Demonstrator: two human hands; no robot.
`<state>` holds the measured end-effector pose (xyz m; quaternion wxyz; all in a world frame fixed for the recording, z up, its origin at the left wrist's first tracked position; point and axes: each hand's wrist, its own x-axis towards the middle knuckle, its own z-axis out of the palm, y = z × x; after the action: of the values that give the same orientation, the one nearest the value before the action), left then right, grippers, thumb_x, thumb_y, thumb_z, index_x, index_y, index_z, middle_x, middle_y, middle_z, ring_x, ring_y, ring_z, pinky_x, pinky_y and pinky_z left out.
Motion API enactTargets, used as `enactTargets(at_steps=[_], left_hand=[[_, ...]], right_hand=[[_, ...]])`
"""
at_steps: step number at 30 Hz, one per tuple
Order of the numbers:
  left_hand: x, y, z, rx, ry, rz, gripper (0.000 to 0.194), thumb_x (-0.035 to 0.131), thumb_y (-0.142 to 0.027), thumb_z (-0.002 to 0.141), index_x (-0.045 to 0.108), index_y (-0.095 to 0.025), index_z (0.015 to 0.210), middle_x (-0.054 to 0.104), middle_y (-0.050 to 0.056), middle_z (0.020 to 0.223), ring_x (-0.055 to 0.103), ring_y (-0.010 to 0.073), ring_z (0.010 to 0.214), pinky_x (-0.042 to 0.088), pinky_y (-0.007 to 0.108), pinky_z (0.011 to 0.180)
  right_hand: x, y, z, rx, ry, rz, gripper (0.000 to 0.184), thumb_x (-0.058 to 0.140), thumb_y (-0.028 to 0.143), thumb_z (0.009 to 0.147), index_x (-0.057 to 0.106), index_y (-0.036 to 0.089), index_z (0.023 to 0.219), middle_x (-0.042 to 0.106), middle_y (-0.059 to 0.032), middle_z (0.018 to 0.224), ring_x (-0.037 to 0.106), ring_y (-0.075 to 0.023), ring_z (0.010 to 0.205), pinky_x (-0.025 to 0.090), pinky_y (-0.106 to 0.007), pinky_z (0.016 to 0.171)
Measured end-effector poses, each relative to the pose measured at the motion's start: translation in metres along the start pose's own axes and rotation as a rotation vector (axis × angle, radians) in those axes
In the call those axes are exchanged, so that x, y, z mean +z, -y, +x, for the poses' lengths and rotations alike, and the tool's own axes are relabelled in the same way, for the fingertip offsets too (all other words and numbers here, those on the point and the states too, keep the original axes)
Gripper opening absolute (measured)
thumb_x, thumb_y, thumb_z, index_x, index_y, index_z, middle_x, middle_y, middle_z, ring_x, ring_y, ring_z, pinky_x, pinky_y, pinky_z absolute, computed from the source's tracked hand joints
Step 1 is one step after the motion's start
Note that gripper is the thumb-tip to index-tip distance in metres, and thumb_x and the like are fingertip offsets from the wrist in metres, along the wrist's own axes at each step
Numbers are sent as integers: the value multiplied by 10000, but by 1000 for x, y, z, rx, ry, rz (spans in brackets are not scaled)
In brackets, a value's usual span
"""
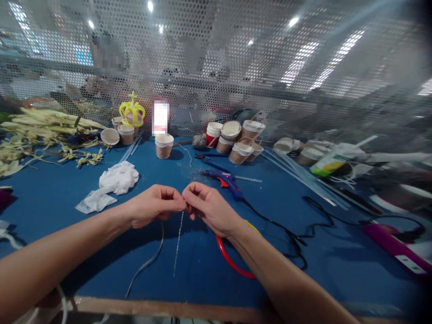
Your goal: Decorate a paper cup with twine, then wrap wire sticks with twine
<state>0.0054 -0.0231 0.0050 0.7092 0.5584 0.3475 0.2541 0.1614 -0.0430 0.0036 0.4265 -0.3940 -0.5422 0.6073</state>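
My left hand and my right hand meet above the middle of the blue table, fingertips pinched together. A thin twisted pale strand hangs from between them. Below my left hand a grey-brown cord curves toward the table's front edge; its upper end is hidden behind the fingers. Both hands appear closed on the cord, though the exact grip is covered. Under my right wrist lies a red ring-shaped thing, partly hidden by the arm. Beyond the hands rests a blue glue gun with a red trigger.
A twine-wrapped cup stands ahead, with several more cups to its right. Crumpled white tissue lies left. Clear glue sticks, a black cable and a purple power strip are right. Dried husks are back left.
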Motion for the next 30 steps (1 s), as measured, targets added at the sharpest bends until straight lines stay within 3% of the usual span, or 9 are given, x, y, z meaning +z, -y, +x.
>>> enactTargets(at_steps=[5, 14, 23, 30], left_hand=[[-2, -1, 0, 55, -13, 107, 186, 613, -288, 680, 541, -118, 651, 452, -51, 555, 284, 34, 458, 175, 200, 424], [-1, 2, 1, 62, -23, 172, 191, 605, -302, 677, 535, -131, 629, 414, -65, 519, 279, 45, 457, 192, 196, 426], [-1, -2, -1, -15, 14, 56, 211, 637, -305, 640, 534, -121, 640, 448, -49, 568, 279, 38, 458, 179, 194, 421], [-4, 6, 3, 122, -20, 285, 142, 570, -263, 689, 569, -125, 659, 499, -40, 588, 384, 67, 535, 294, 201, 520]], right_hand=[[-1, -2, 1, -23, -89, -84, 262, 625, 377, 678, 474, 166, 646, 464, 58, 526, 422, -62, 471, 352, -200, 444], [0, 3, -1, -71, -135, -305, 263, 623, 369, 674, 462, 172, 609, 459, 60, 532, 415, -59, 455, 362, -205, 451], [-2, 2, 0, -63, -18, -188, 228, 574, 374, 720, 500, 165, 671, 481, 44, 578, 428, -61, 481, 367, -206, 472], [-2, 3, 0, -92, -133, -429, 260, 562, 385, 723, 458, 179, 603, 427, 64, 486, 385, -68, 443, 308, -216, 447]])
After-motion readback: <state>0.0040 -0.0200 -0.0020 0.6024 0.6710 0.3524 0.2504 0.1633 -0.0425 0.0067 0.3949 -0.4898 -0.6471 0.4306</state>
